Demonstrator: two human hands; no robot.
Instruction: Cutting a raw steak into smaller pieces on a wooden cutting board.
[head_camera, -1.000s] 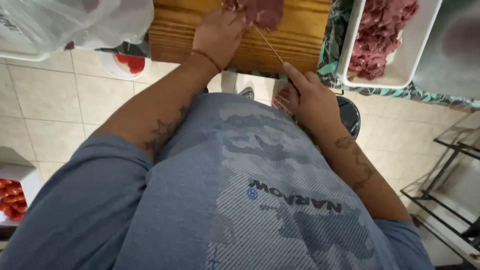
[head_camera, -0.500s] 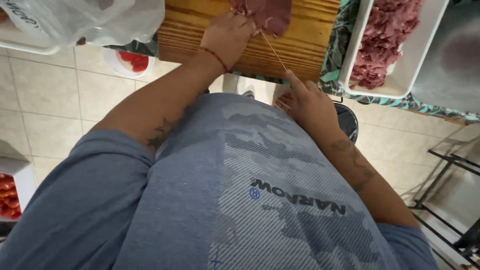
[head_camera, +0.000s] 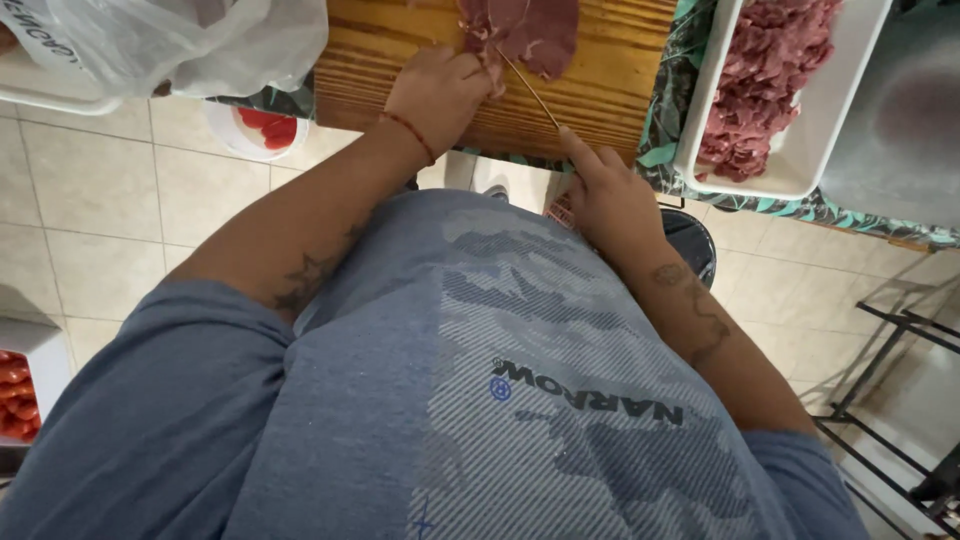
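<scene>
left hand (head_camera: 440, 95) curled down on the red meat slab (head_camera: 525, 35) lying on the wooden cutting board (head_camera: 400, 50), pinning it. right hand (head_camera: 605, 200) wrapped around a thin knife (head_camera: 528, 88), blade angled into the meat's edge. white tray (head_camera: 790, 185) of cut meat strips just right of the board, plastic bag (head_camera: 170, 40) off left.

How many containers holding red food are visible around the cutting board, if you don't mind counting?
3: a white tray of cut meat right of the board, a round bowl below its left corner, and a box at the far-left edge. Others may be hidden.
</scene>
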